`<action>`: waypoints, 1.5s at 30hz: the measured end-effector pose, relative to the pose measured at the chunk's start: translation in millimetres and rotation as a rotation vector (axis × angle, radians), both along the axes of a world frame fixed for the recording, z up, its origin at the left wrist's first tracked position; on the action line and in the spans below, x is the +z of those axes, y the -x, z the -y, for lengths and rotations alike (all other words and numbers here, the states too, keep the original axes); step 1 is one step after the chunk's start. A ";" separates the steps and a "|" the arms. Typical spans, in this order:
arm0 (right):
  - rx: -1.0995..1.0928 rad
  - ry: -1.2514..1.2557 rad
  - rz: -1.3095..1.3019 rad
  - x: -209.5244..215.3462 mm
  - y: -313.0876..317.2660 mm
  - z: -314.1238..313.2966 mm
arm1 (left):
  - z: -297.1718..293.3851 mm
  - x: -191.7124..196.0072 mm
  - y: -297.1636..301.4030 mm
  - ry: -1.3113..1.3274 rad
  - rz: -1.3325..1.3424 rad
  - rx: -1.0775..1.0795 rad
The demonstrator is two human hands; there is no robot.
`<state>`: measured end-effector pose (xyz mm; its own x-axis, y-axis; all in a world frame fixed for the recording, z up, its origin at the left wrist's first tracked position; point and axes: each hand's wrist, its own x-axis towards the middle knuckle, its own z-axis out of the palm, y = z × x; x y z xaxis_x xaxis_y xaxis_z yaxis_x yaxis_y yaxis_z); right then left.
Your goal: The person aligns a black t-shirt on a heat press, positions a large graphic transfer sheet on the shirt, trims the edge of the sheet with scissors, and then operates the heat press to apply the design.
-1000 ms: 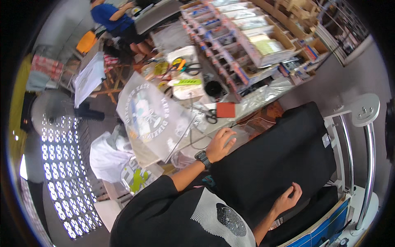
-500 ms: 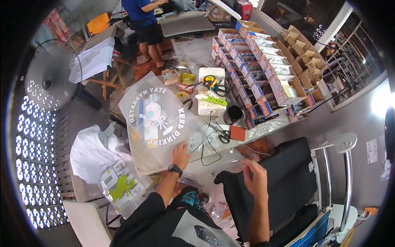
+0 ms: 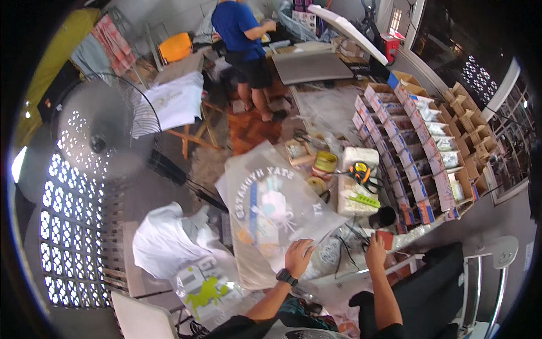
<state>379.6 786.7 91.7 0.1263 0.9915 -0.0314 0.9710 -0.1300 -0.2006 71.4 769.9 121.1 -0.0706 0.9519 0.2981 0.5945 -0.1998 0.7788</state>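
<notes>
Pressing left hand (image 3: 298, 257) flat on printed transfer sheet (image 3: 271, 212), right hand (image 3: 375, 252) apart — fingers on small red block (image 3: 386, 239)

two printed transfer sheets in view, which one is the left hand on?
The left hand rests on the large clear film with the round white-lettered design on the table, not the sheet with the lime-green splash print lying lower left, untouched.

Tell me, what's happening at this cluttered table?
A person stands over a crowded worktable. Their left hand rests flat on the edge of a large clear plastic sheet printed with a round white design. Their right hand reaches toward a small red flat object among cables. Another person in a blue shirt works farther back.
</notes>
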 end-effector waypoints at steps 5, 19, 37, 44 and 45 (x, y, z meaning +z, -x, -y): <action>0.094 0.095 0.161 -19.5 -4.8 0.7 | -34.5 104.1 57.7 -0.027 0.250 0.153; 0.093 0.084 -0.266 45.0 -46.4 69.2 | 36.1 252.0 32.3 -0.342 0.974 0.193; -1.116 -0.577 -1.275 111.6 20.7 583.6 | 262.2 83.2 -408.8 -0.174 -0.133 -1.211; -1.005 -0.528 -1.634 89.7 41.1 534.9 | 252.9 36.9 -381.9 -0.244 -0.324 -1.169; -1.014 -0.519 -1.670 81.1 46.6 529.6 | 248.7 34.8 -387.9 -0.201 -0.214 -1.226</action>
<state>333.0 257.1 172.8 0.6890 0.5469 -0.4756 -0.5415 -0.0476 -0.8393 459.2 521.2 155.8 0.8927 0.2941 0.3414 0.0450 -0.8121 0.5818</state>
